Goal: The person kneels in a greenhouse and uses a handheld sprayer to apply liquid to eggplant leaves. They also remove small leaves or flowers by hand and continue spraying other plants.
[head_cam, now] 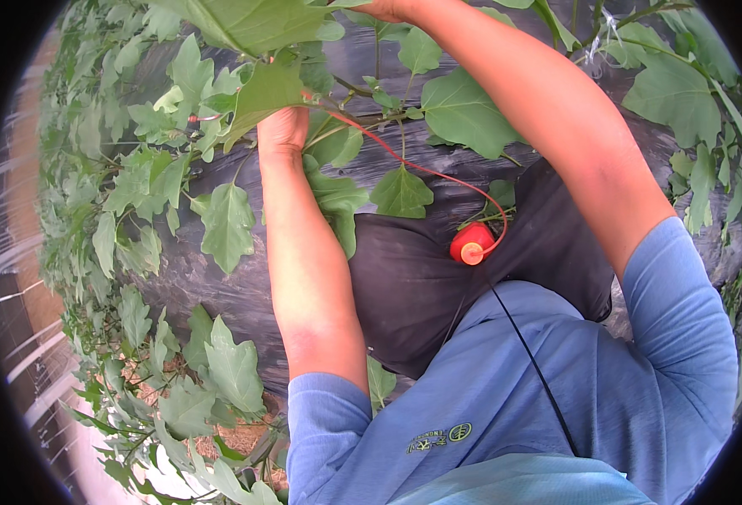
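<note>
My left hand (284, 131) is raised among the leaves of what look like eggplant plants. A large green leaf (267, 95) covers its fingers, so any grip is hidden. A thin red tube (428, 170) runs from beside that hand down to a red squeeze bottle (470, 238) with an orange cap. The bottle rests at my lap, near the lower end of a black cord (535, 366). At the top edge, my right hand (380, 9) is mostly cut off by the picture and a broad leaf (251, 22). A slim rod with a red tip (194, 118) shows left of the left hand.
Black plastic film (219, 278) covers the bed beneath the plants. Branching stems (361, 91) cross ahead of my knees in dark trousers (402, 271). Clear strings (605, 39) are tied to a stem at upper right. Dense foliage (137, 183) lines the left side.
</note>
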The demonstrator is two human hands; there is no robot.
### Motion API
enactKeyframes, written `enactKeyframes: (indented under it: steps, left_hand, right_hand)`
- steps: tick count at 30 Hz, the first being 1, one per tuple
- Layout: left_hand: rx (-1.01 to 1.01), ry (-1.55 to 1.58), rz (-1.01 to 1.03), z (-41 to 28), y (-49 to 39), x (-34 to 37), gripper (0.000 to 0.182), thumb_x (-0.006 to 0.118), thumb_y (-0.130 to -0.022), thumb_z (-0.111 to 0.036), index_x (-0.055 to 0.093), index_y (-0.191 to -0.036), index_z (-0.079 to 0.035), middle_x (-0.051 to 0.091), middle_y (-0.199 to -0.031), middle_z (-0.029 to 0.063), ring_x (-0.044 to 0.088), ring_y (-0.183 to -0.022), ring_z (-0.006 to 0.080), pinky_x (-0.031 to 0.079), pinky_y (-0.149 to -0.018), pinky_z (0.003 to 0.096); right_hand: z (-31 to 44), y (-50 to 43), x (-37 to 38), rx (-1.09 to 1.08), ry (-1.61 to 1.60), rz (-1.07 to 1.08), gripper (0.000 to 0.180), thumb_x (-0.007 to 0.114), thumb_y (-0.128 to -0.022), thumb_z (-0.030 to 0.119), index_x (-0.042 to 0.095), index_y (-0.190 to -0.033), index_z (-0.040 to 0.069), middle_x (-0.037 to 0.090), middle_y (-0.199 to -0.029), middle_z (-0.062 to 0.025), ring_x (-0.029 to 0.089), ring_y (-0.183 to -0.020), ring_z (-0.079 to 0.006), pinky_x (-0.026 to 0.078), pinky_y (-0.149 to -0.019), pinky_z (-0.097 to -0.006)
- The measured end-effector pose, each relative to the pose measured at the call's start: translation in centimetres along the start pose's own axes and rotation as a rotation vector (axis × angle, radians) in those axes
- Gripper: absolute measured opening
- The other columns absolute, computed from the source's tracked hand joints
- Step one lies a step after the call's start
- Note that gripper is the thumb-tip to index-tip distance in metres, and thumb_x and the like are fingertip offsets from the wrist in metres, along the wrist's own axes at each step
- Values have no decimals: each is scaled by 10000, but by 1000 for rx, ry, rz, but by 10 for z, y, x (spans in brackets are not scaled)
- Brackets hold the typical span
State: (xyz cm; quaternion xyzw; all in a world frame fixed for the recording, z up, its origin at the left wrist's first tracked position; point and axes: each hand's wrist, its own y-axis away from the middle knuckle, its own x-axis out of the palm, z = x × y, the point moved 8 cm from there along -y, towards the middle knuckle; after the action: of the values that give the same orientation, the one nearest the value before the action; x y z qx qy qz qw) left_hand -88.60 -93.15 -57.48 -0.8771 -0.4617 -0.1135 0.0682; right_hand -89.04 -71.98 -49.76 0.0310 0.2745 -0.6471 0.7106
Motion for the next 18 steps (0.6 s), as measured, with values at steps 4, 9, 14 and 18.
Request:
enactKeyframes:
  steps: [4, 9, 14, 18]
  left_hand:
    - [75, 48, -1, -12, 3, 9, 507, 687, -1047, -330, 543, -1479, -107, 649, -1378, 75, 666, -1210, 315, 547, -987, 490]
    - [79, 145, -147, -12, -7, 6, 416, 669, -1063, -224, 565, -1450, -112, 663, -1348, 71, 701, -1115, 280, 581, -968, 440]
    - [74, 199, -338, -9, -13, 5, 295, 732, -1007, -145, 660, -1284, -72, 706, -1160, 73, 692, -994, 219, 573, -805, 378]
    - [212, 206, -233, -14, -25, 23, 275, 732, -985, -96, 673, -1253, -75, 721, -1071, 60, 694, -906, 197, 548, -747, 342]
  right_hand:
    - [17, 8, 20, -7, -406, 22, 248, 643, -1031, 212, 731, -863, 54, 734, -791, 3, 622, -678, -105, 511, -656, -296]
    - [40, 15, 49, -105, -612, 72, 250, 671, -1061, 267, 726, -932, 60, 740, -821, -9, 655, -722, -102, 529, -677, -290]
    - [18, 13, 47, 31, -550, -47, 196, 662, -1062, 214, 719, -969, 52, 717, -842, 4, 628, -748, -89, 518, -694, -285]
    - [29, 16, 51, -31, -539, 62, 94, 646, -1028, 74, 729, -1027, 29, 760, -938, -29, 651, -835, -101, 537, -760, -302]
